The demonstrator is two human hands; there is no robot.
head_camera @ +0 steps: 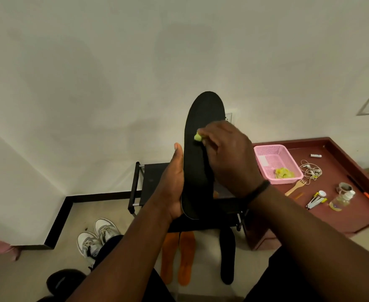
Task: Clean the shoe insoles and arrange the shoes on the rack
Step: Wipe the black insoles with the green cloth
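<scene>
I have the black insole (201,153) held upright in front of me, toe end up, above the black rack (155,182). My left hand (172,186) grips it along the lower left edge, thumb straight up the rim and palm cupping the heel end. My right hand (227,153) is curled round a small yellow-green cloth (197,136) and presses it against the middle of the insole's face.

I judge the insole light, thin and flexible. It will bow away if I press hard on the unsupported toe end, so the hold belongs low, near the heel, with the palm behind whichever stretch is being rubbed. The surface looks matte and fabric-like, not slippery, so a light pinch on the edge should keep it. The cloth is soft and wadded, easy to lose between fingers, so it wants a firm pinch.

On the floor lie two orange insoles (177,258) side by side and another black one (227,256) just to their right; they should handle the same way. A pair of white sneakers (96,238) stands to the left, stiffer and heavier, best lifted by the heel collar. A pink basket (266,153) on the red table (342,212) holds more yellow scraps.
</scene>
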